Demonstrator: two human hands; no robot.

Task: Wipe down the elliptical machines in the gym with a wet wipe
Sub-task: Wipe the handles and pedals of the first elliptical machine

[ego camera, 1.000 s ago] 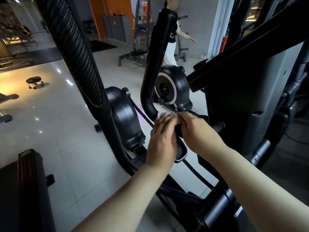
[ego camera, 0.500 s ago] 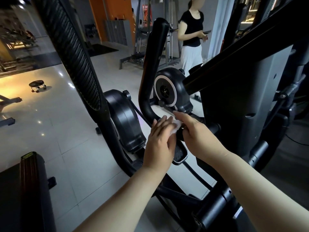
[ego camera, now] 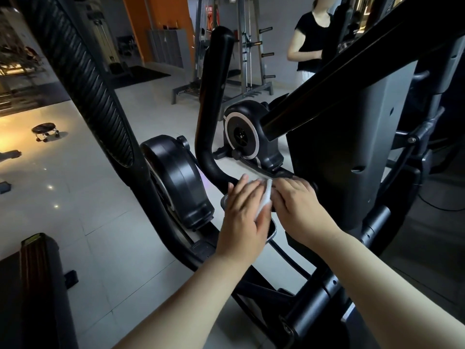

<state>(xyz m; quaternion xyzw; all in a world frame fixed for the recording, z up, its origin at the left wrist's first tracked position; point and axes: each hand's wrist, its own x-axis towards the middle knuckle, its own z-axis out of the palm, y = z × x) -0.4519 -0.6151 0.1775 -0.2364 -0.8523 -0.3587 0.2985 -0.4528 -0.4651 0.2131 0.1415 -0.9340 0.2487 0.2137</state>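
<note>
A black elliptical machine [ego camera: 334, 157] fills the right half of the head view, and its curved black handlebar [ego camera: 211, 102] bends down toward my hands. A white wet wipe [ego camera: 265, 197] sits on the bar's lower bend, squeezed between my two hands. My left hand [ego camera: 242, 217] lies over it with fairly straight fingers and presses its left side. My right hand [ego camera: 299, 210] has curled fingers on the wipe's right edge. The bar under both hands is hidden, and so are my thumbs.
A ribbed black handle arm [ego camera: 83, 79] crosses the left side. Black flywheel housings [ego camera: 176, 177] stand on the pale tiled floor [ego camera: 75, 197]. A person in a black top [ego camera: 312, 39] stands behind. A small wheeled stool [ego camera: 45, 131] is far left; a dark machine edge [ego camera: 32, 285] is at bottom left.
The white wipe has come into view between my hands. Both hands have shifted slightly down the bar. The person behind has stepped closer and to the right.
</note>
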